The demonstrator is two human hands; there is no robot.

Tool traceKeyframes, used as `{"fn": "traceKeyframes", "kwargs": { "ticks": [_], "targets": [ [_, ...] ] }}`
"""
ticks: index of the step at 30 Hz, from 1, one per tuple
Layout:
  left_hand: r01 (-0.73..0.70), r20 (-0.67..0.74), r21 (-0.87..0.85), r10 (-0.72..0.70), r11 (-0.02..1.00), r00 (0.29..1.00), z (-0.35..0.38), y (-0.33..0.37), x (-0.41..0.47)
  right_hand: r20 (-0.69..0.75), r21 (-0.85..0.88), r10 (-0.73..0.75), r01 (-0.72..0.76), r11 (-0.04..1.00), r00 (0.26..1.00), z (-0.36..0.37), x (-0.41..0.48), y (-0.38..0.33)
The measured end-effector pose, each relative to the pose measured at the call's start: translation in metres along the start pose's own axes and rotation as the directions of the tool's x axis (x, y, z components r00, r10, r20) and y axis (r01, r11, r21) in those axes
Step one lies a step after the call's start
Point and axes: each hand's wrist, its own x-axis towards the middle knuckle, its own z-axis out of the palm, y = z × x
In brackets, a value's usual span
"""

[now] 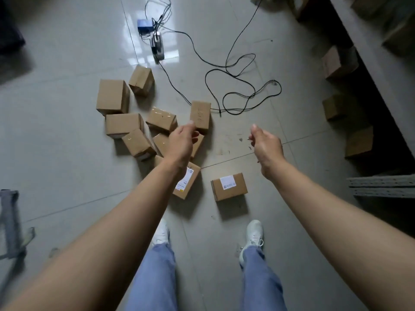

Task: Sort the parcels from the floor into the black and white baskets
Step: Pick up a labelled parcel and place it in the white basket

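Brown cardboard parcels (124,125) lie in a loose heap on the grey tiled floor (67,153), tilted and overlapping. The heap is judged to be the unsorted pile from which pieces are to be taken one by one. None is held.

The left hand (182,143) is stretched out above the heap with its fingers loosely curled downward and nothing between them, which is read as a reach toward a pick. Directly under it a taped brown parcel (160,142) is half hidden. At its 1 o'clock an upright narrow brown parcel (200,114) stands just beside the thumb; whether it is touched cannot be told. At 6 o'clock, beneath the wrist, a flat brown parcel with a white label (188,184) is partly covered by the forearm.

The right hand (267,147) is held over bare floor with its fingers loosely folded and nothing pinched. Its nearest piece, a flat labelled brown box (229,186), lies apart at its 7 o'clock.

Further out, at the left hand's 10 o'clock, a large plain brown box (112,96) is seen, with a smaller tilted brown box (141,80) beside it. A looped black cable (242,86) is spread at the right hand's 12 o'clock, its end near the upright parcel, and it might be snagged. The black and white baskets are not in view.
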Motion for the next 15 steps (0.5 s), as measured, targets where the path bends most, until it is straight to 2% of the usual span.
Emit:
{"fn": "traceKeyframes", "kwargs": {
  "ticks": [6,9,13,15],
  "targets": [
    [0.078,-0.126,0.074,-0.068,0.994,0.99,0.088,-0.144,0.109,0.029,-0.174,0.051,-0.045,0.984,0.998,-0.007,0.124,0.133],
    [0.166,-0.192,0.094,-0.145,0.982,0.971,0.116,-0.238,0.161,0.034,-0.247,0.097,-0.086,0.965,0.995,-0.002,0.179,0.218],
    [0.301,-0.227,0.275,-0.242,0.913,0.943,0.128,-0.354,0.209,0.083,-0.354,0.163,-0.124,0.927,0.983,0.014,0.239,0.33],
    [0.396,-0.25,0.24,-0.338,0.886,0.907,0.13,-0.404,0.226,0.085,-0.395,0.243,-0.191,0.899,0.966,0.024,0.262,0.381]
  ]
}}
